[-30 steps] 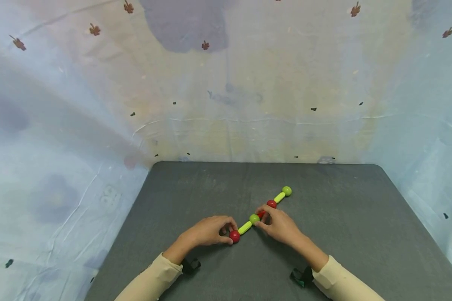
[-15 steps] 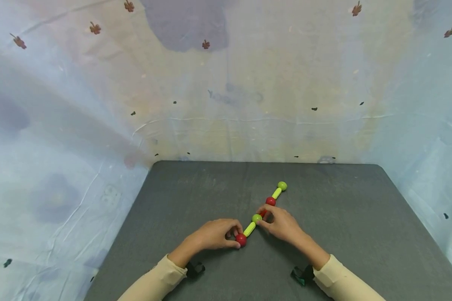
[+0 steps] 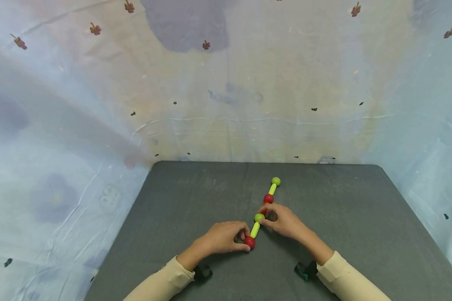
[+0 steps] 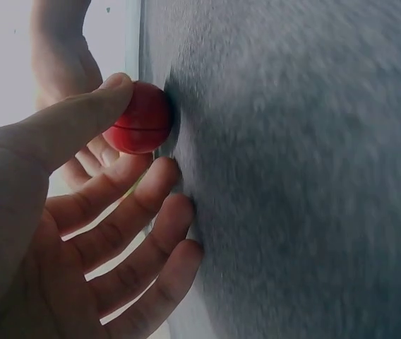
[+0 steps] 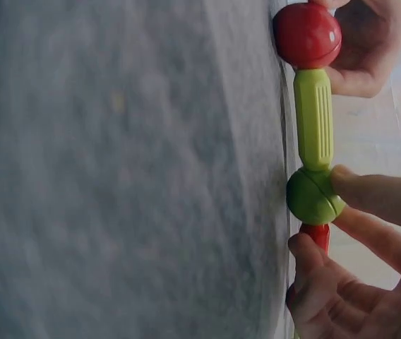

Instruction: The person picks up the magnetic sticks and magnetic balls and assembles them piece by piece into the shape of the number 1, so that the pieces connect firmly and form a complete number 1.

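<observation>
A chain of toy balls and rods lies on the dark table, running away from me and slightly right. Its near end is a red ball [image 3: 250, 243], pinched between the thumb and fingers of my left hand [image 3: 226, 238]. A yellow-green ribbed rod [image 5: 315, 116] joins it to a green ball [image 5: 313, 195]. My right hand [image 3: 286, 221] grips the chain at this green ball, its fingers partly covering a short red rod [image 5: 315, 233] beyond. Further along come another red ball [image 3: 268, 198], a second yellow-green rod [image 3: 272, 189] and a green ball [image 3: 276, 182] at the far end.
The grey-black table [image 3: 196, 188] has rounded far corners. A pale patterned sheet [image 3: 229, 104] hangs behind it and along both sides. Dark straps [image 3: 202, 274] show at both wrists, below the cream sleeves.
The chain has swung to point more straight away from me. My left hand moved right and slightly nearer with the red ball, while the far end shifted left; my right hand shifted slightly right.
</observation>
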Demonstrator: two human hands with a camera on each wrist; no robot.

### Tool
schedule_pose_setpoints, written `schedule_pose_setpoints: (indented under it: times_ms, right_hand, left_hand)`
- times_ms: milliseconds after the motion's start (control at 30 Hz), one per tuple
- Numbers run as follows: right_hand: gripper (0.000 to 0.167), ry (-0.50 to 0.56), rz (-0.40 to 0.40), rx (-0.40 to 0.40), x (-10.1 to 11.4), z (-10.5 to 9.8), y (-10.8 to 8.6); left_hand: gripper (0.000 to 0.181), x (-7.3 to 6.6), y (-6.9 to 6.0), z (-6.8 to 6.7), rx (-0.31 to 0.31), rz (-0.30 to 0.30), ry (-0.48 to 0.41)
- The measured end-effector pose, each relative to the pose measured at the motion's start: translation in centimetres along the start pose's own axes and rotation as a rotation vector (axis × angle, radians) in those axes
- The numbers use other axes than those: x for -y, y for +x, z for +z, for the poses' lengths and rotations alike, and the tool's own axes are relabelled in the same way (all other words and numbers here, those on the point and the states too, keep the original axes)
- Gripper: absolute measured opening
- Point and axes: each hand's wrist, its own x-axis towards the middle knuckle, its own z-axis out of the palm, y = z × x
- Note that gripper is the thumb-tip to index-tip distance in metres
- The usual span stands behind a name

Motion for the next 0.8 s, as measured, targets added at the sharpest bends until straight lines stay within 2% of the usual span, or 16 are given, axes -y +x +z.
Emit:
schedule_pose_setpoints:
  times_ms: [267,500,800]
  right_hand:
    - [0.023,0.010,-0.069,0.043,-0.9,-0.7,0.6]
    - [0.024,0.046,-0.113,0.113,-1.6,-1.5,1.3]
    - [0.027,0.046,-0.142,0.175,-2.6,-2.4,2.1]
  left_hand:
    - [0.033,-0.8,0.7,0.8,-0.034,-0.023,0.015]
    - [0.031,-1.9,1.5,1.0,-0.042,-0.039,-0.002]
    - [0.032,-2.3,2.5,1.6,-0.060,-0.059,-0.004]
